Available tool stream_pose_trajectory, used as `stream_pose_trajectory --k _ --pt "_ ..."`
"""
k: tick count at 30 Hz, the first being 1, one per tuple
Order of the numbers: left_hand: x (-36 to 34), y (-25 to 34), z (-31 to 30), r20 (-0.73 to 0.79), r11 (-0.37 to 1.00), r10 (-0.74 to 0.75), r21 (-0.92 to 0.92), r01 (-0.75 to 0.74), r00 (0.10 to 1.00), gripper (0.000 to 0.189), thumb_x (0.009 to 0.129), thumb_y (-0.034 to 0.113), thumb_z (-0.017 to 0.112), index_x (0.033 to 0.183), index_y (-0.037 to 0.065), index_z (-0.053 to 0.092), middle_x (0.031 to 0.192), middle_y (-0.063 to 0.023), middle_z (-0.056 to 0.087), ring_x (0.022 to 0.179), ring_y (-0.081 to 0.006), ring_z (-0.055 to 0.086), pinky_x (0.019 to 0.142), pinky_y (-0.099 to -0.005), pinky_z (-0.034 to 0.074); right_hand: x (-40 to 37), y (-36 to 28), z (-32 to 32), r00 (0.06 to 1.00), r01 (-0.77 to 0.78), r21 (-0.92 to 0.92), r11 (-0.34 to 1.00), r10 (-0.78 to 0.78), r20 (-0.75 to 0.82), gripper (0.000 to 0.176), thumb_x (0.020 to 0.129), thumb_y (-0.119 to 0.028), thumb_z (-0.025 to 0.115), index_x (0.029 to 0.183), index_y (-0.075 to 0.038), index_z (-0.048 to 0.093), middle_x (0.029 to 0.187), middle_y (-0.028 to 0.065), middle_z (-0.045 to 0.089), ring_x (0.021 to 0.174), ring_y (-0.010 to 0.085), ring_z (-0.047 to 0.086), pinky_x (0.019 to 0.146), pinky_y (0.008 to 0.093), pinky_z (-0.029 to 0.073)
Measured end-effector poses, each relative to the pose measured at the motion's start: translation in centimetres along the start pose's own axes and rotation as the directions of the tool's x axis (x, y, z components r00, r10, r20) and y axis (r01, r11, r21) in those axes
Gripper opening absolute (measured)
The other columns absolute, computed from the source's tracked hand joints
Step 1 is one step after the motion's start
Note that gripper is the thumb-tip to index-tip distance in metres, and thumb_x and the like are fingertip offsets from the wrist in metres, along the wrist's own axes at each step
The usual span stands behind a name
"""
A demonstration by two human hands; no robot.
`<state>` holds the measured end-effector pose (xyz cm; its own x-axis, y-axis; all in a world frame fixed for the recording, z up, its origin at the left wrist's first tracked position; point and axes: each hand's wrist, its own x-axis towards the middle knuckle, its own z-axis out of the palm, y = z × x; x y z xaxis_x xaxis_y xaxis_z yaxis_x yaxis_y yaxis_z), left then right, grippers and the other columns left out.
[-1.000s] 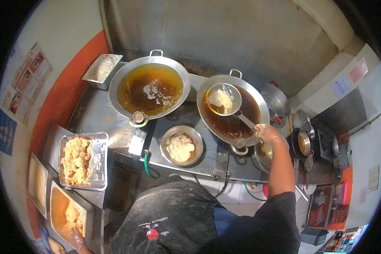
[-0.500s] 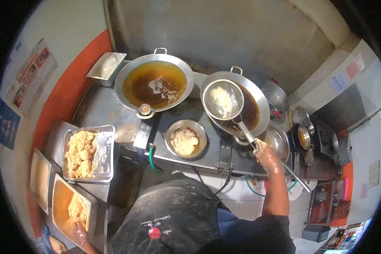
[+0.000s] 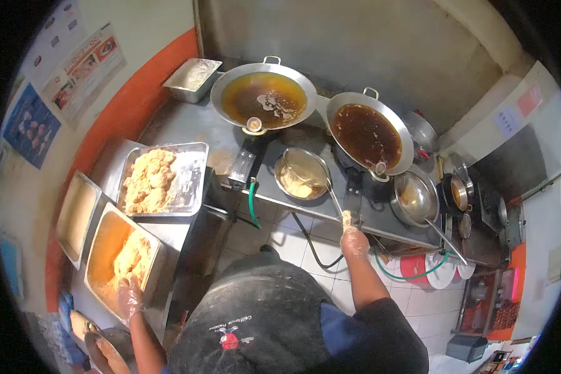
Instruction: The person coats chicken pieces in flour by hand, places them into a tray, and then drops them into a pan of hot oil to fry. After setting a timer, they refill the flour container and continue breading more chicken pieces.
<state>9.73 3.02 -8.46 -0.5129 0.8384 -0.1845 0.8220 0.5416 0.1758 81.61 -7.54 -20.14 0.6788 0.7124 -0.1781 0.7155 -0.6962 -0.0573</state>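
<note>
Right hand (image 3: 354, 242) is gripping a strainer (image 3: 308, 163) over a bowl (image 3: 279, 179) — left hand (image 3: 131, 299) is touching breaded food (image 3: 133, 254) in a tray (image 3: 108, 235) — its closure cannot be told.

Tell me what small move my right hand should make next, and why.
Probably a light tap of the strainer over the metal bowl: your right hand grips its handle, the mesh is above the bowl, and pale food shows there. I can't tell how much sits in the mesh.
</note>
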Motion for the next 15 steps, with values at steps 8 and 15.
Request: stream_pose_trajectory --k 8,15 --pt "1.1 -2.2 1.9 -0.055 0.982 0.171 -0.070 -0.175 0.984 0.059 0.108 0.055 0.061 0.121 -0.002 0.068 0.106 -0.0356 0.075 0.104 -0.0528 0.072 0.092 -0.0594 0.053 -3.6 -5.0 -2.1 0.986 -0.084 0.200 0.976 0.052 0.158 0.049 0.107 -0.018 0.053 0.155 -0.014 0.059 0.116 0.0276 0.078 0.110 0.0470 0.076 0.095 0.0557 0.060" --pt "0.0 -0.9 0.4 -0.009 0.984 0.170 -0.057 -0.171 0.985 0.057 0.106 0.049 0.062 0.126 -0.004 0.067 0.109 -0.0368 0.075 0.107 -0.0547 0.071 0.094 -0.0612 0.053 2.8 -6.8 4.2 0.937 -0.143 0.615 0.776 -0.093 0.335 0.033 0.103 -0.016 0.066 0.135 -0.010 0.070 0.100 0.0197 0.081 0.085 0.0349 0.080 0.074 0.0495 0.062"
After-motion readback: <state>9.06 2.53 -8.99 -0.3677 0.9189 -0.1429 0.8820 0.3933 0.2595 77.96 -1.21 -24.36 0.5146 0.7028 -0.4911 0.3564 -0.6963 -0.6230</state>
